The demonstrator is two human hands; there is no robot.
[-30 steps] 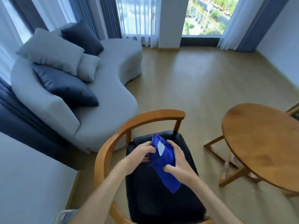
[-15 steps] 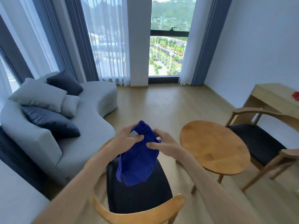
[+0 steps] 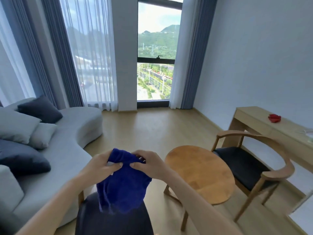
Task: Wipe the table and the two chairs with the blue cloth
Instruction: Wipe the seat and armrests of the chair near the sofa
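Closest to me is one chair with a dark seat, right under my arms, with a bit of its wooden frame showing at the left. Above that seat I hold the one blue cloth in the air with both hands: my left hand and my right hand each pinch its bunched top edge between thumb and fingers, the two thumbs nearly meeting, and the rest of the cloth hangs down loose, touching neither the seat nor any surface. Just to the right stands one round wooden table, its surface bare wood. Beyond it, on the far right side, I count a second chair with curved wooden arms and a dark cushion, so two chairs in all. Behind that chair one light wooden desk runs along the wall, with one small red thing on it; I cannot tell what it is. To my left is one grey sofa carrying five cushions that I can count, two dark and three pale. Farthest off are tall windows with curtains.
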